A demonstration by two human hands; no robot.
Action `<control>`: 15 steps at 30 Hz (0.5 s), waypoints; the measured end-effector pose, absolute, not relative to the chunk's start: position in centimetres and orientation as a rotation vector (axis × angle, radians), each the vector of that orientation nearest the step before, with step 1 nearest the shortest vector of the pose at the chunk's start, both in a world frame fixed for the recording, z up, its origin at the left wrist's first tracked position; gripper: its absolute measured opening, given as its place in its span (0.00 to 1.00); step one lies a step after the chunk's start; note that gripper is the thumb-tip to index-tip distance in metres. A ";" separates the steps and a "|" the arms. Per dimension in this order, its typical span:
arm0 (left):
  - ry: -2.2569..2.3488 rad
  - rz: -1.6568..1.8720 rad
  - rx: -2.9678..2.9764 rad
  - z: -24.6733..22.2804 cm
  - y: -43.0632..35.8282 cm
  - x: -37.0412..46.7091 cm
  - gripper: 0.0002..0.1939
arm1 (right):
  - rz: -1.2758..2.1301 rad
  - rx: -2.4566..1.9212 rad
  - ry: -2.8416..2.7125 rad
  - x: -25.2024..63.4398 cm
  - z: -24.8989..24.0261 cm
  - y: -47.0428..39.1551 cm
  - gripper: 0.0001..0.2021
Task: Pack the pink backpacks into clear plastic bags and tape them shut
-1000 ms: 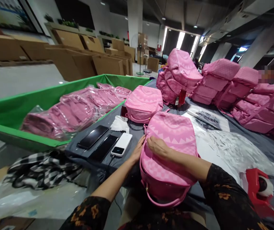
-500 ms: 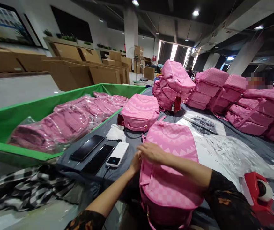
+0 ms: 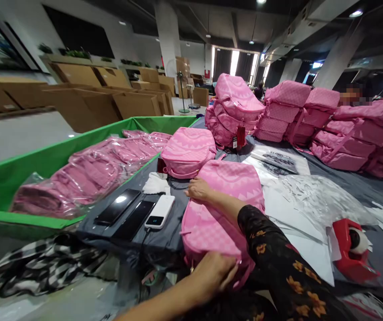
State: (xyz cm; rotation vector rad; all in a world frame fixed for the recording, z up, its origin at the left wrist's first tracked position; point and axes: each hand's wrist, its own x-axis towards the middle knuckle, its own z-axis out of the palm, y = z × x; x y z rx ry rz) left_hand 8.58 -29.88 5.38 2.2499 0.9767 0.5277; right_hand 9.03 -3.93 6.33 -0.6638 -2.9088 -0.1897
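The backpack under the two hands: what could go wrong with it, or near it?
The power bank lies beside the backpack, so a sideways swing might knock it. Its plugged-in cable could snag and drag it along. Another bag sits just behind and might get pushed.

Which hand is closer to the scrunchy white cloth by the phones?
Right. The right hand is at the nearest pink backpack's far-left edge, just right of the white cloth. The left hand is farther, at the backpack's near end.
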 end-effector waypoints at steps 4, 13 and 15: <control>1.157 0.573 1.994 6.5 -26.1 12.6 0.17 | -0.103 -0.658 -2.821 14.2 9.9 -7.4 0.16; 1.206 0.718 2.377 6.9 -26.9 15.1 0.11 | -0.331 -0.478 -2.469 34.9 9.2 -24.1 0.09; 1.063 0.980 2.647 7.1 -27.5 15.9 0.10 | -0.361 -0.603 -2.283 34.5 6.8 -26.1 0.08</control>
